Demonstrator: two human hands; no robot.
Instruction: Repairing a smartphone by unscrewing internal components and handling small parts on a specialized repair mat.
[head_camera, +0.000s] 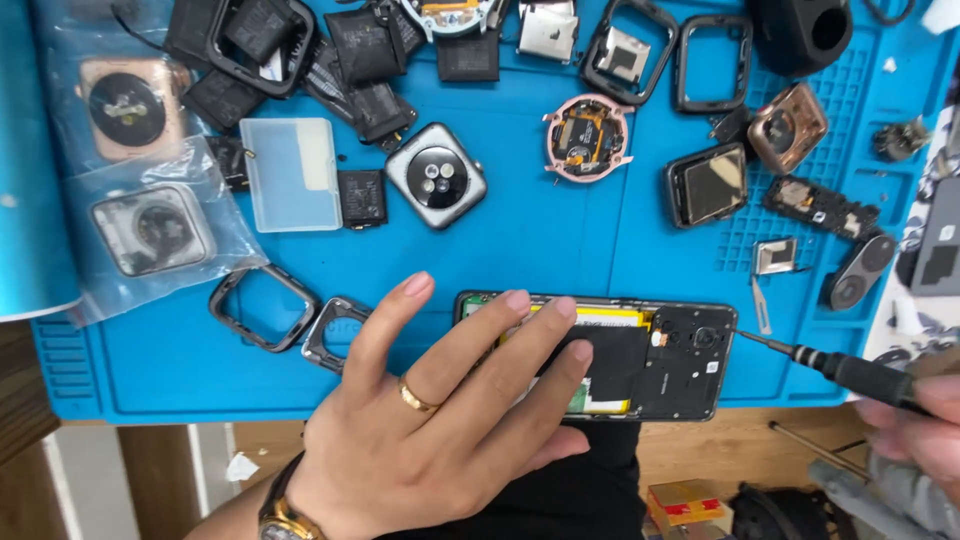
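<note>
the opened phone (640, 360) is pinned flat by the spread left hand (440, 420); the screwdriver (830, 368), gripped by the closed right hand (920, 420), could slip and gouge the camera.

Left part of the opened phone (640, 360) hidden under the left hand (440, 420), right hand (925, 420) cut off by the right edge, screwdriver (850, 372) handle buried in its grip, top-row watch parts cropped by the upper edge, bagged watches (150, 228) hazy behind plastic.

two clear plastic bags (150, 190) far left, small dark screen (707, 185) right
</note>
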